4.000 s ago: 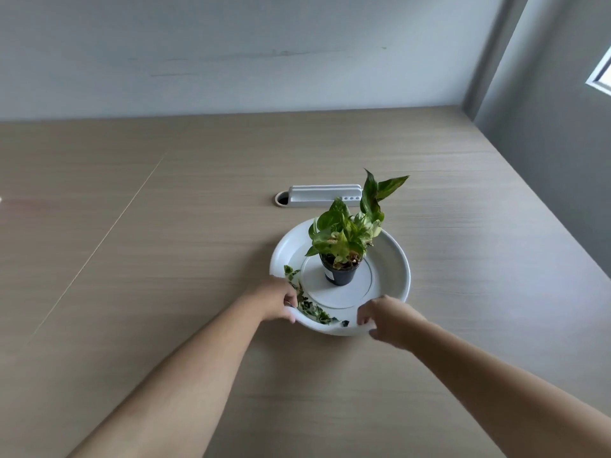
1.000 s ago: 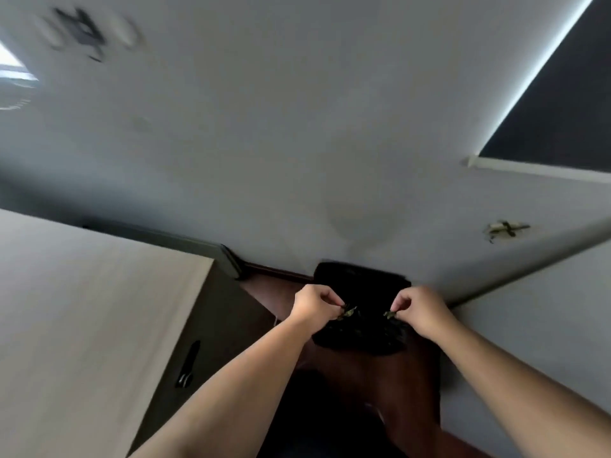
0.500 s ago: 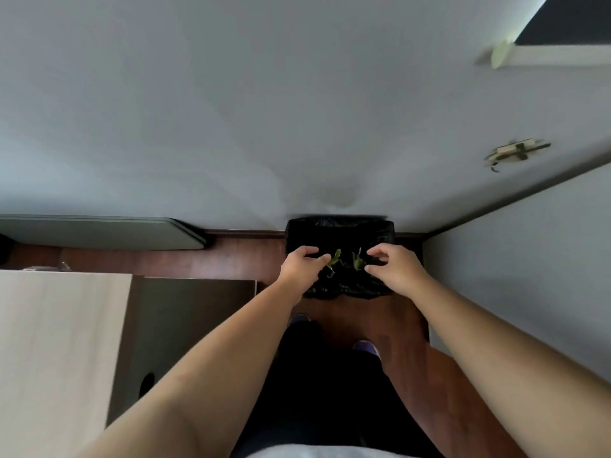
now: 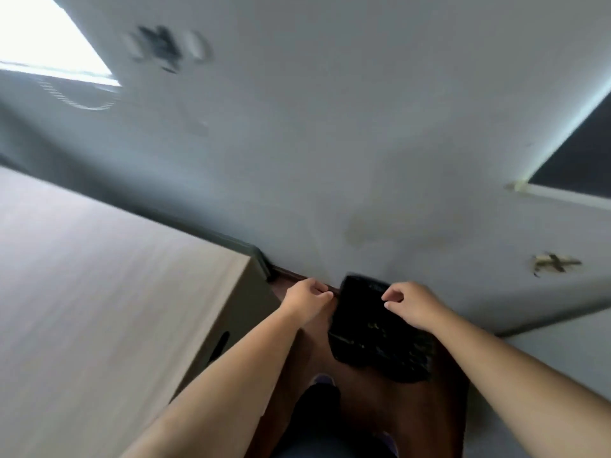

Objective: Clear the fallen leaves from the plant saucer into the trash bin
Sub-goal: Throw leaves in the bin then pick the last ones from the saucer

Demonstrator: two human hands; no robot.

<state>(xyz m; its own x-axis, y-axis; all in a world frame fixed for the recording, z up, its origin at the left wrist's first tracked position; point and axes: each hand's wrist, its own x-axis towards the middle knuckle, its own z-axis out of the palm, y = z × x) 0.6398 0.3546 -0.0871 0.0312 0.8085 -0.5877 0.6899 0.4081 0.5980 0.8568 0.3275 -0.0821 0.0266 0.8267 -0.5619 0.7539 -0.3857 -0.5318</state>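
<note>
The black-lined trash bin [image 4: 380, 338] stands on the dark wooden floor against the wall. A few pale green leaf bits [image 4: 375, 325] lie inside it. My left hand [image 4: 305, 300] hovers just left of the bin's rim, fingers curled onto the thumb with nothing visible in them. My right hand [image 4: 411, 307] hangs over the bin's upper right part, its fingers loosely bent and apart, holding nothing. The saucer and the plant are out of view. The picture is blurred by motion.
The light wooden table [image 4: 99, 309] fills the left side, its corner close to my left forearm. A grey wall [image 4: 330, 143] rises behind the bin. My dark trousers and shoes [image 4: 322, 381] show below, on the floor.
Both hands carried leaves from the saucer to the bin and released them there. Since half a second ago the hands have moved apart and emptied, and the view has swung left.
</note>
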